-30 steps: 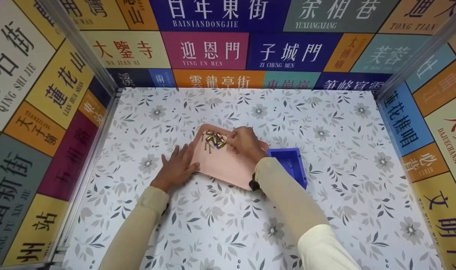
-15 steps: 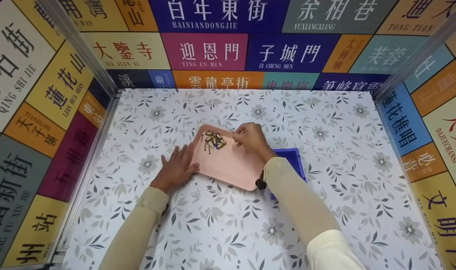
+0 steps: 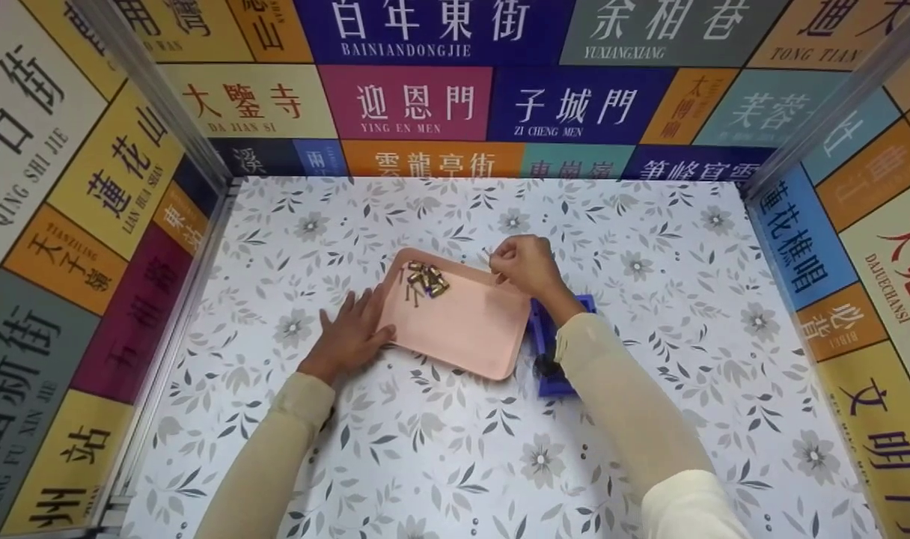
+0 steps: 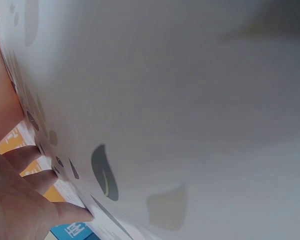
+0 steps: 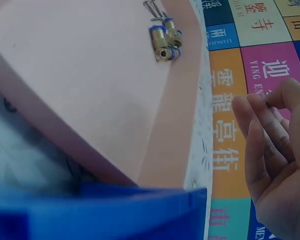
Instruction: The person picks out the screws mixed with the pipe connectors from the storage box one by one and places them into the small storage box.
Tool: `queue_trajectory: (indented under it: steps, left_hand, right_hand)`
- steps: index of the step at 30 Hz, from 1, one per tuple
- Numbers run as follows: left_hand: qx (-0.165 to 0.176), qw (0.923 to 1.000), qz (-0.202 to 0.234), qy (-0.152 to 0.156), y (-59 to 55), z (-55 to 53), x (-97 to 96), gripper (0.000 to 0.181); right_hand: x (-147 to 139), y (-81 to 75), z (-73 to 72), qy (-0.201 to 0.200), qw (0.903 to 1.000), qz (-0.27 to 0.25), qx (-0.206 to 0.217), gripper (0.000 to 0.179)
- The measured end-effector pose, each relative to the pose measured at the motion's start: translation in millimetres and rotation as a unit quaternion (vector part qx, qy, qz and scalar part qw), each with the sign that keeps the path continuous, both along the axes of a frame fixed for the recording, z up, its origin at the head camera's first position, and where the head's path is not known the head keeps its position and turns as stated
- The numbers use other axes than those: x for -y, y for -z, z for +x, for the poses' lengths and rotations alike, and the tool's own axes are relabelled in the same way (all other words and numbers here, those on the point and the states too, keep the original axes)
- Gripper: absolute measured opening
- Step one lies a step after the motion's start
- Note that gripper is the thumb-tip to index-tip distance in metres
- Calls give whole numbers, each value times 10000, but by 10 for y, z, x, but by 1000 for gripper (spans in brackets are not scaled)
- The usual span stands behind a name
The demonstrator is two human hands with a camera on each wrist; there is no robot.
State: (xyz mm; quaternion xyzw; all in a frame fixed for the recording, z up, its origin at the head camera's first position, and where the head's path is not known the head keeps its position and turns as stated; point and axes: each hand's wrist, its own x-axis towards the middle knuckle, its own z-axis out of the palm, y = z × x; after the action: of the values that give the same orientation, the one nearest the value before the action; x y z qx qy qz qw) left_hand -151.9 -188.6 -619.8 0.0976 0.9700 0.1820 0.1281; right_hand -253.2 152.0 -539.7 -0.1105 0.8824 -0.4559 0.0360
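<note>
"Several brass fittings with blue rings lie heaped in the far left corner of your pink tray. Which small parts are with them?"

"Metal screws, on the side of the heap towards the tray's left edge. The tray itself sits askew around the middle of your floral tabletop, its near right corner closest to you."

"How is your left hand?"

"Fingers spread, resting at the tray's left edge."

"And your right hand?"

"It is raised by the tray's far right corner, with your thumb and forefinger pinching a small piece. That is too small to identify."

"What is the blue thing?"

"A blue bin, just beside the tray's right edge. Your beige right sleeve covers part of it, so you cannot tell all that it holds."

"And around you?"

"Colourful wall panels printed with Chinese characters stand along the tabletop's far, left and right edges."
</note>
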Motion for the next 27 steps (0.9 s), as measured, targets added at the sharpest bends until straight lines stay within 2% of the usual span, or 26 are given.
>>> queue_trajectory:
  steps: [8,15,27]
  left_hand:
    - [-64,10000,21,47,4,7,0,77]
    - [-97,9999,78,96,0,-4,-1,78]
    - [-28,10000,-38,71,-1,-1,21,79]
  right_hand:
    - [-248,-98,74,135,9999,34,-37,16]
    - [-529,-172,197,176,9992,147,-314,14]
    - [-965,-125,492,474,9986,101,-196,11]
